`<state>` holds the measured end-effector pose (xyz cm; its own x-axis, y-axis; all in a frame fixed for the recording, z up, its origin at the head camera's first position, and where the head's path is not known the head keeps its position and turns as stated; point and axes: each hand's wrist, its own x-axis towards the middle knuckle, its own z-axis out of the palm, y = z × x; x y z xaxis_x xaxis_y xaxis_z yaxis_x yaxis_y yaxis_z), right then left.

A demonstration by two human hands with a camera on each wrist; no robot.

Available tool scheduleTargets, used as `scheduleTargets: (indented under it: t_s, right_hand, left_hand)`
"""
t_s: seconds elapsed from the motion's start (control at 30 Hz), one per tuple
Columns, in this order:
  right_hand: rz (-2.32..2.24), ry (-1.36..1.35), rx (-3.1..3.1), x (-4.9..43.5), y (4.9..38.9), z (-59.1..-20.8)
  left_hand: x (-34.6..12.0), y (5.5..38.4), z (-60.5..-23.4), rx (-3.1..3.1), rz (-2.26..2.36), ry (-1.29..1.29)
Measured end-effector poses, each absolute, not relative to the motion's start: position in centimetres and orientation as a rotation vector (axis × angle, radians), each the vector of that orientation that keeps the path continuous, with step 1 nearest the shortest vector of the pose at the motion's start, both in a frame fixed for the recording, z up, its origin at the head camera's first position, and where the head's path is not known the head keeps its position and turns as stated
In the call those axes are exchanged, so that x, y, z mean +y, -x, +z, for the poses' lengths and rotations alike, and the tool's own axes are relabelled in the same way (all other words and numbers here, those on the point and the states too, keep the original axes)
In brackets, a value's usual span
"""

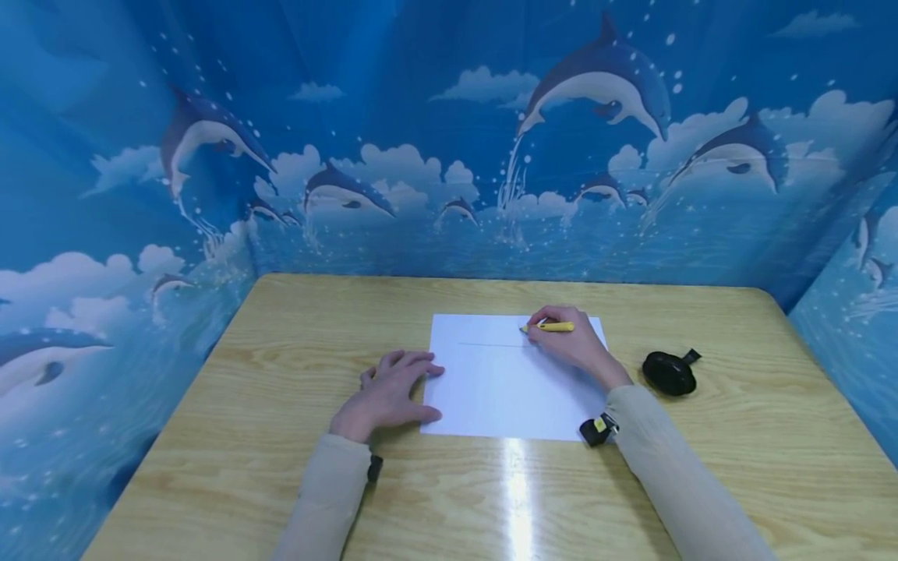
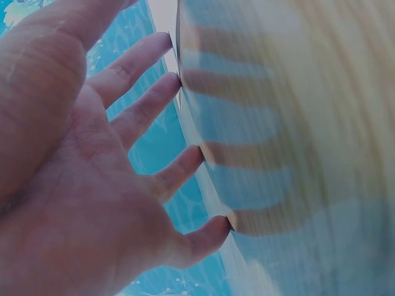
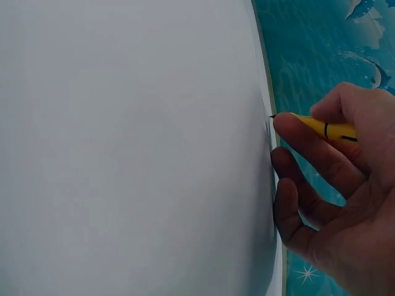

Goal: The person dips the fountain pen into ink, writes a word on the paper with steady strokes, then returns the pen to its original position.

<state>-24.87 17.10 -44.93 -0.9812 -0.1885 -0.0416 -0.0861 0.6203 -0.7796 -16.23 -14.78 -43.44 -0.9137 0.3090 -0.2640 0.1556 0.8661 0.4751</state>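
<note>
A sheet of white paper (image 1: 505, 389) lies on the wooden table, with one thin dark line (image 1: 491, 344) drawn across its upper part. My right hand (image 1: 571, 339) pinches a yellow pen (image 1: 557, 327) between thumb and fingers over the upper right of the sheet. In the right wrist view the dark tip of the pen (image 3: 336, 131) is right at the paper, and the other fingers curl loosely below it. My left hand (image 1: 393, 393) is spread at the sheet's left edge; in the left wrist view its fingertips (image 2: 191, 154) touch the surface.
To the right of the sheet a black rounded object (image 1: 669, 374) with a short tab lies on the wooden table (image 1: 281, 436). A blue curtain (image 1: 421, 101) printed with dolphins hangs behind the table and along its sides. Both wrists wear small dark devices.
</note>
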Motion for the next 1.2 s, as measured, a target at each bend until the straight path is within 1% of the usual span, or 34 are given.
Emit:
scheduleTargets:
  t_s: [1.2]
  right_hand:
    - [-1.299,0.257,2.637,17.32,24.15,-44.55]
  left_hand:
    - [-14.68,16.15,-43.26,2.706,0.621,-0.351]
